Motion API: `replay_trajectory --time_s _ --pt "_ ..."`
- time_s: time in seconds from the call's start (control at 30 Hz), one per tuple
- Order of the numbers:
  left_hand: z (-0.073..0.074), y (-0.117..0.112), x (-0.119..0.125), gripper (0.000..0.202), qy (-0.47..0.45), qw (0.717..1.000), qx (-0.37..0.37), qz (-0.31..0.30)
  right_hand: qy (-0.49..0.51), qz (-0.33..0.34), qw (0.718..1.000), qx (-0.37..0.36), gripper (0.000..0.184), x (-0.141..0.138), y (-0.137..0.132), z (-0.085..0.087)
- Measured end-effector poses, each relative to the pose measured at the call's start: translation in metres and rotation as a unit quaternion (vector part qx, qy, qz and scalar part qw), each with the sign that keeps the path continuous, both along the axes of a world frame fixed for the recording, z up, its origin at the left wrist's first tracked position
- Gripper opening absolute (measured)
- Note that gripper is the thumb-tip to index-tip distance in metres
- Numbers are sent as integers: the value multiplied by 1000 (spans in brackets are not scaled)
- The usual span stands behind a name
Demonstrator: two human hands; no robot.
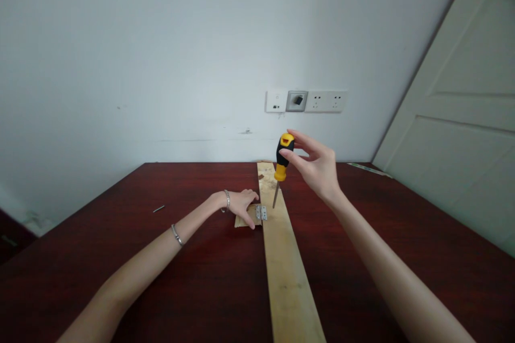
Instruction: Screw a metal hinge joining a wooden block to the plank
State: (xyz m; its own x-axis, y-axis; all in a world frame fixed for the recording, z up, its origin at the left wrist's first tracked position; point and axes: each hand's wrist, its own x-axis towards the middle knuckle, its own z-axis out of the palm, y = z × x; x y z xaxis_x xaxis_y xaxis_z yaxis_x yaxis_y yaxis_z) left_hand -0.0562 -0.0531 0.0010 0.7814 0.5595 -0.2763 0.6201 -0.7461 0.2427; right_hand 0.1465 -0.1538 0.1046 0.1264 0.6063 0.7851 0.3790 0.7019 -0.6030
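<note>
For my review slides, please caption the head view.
Left hand on the short board, right hand holding a screwdriver near the hinge.

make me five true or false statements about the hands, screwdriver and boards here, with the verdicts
1. The right hand holds a screwdriver. True.
2. The left hand is raised against the wall. False: it is down at the small board.
3. The screwdriver's handle is all green. False: it is mostly yellow and black.
4. A metal hinge lies where the small board meets the long board. True.
5. The screwdriver's shaft points upward. False: it points down.
</note>
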Motion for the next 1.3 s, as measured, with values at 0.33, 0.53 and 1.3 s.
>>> replay_trajectory --time_s 0.33,0.53,1.3 --pt "-8 0 0 84 2 1000 14 -10 -22 10 1000 -5 47 -17 9 -16" --pt "-3 -4 2 79 31 999 26 -22 -60 13 998 23 47 -19 12 -23" --pt "-3 -5 -1 78 26 1000 10 -13 -45 45 998 12 41 -19 12 -26"
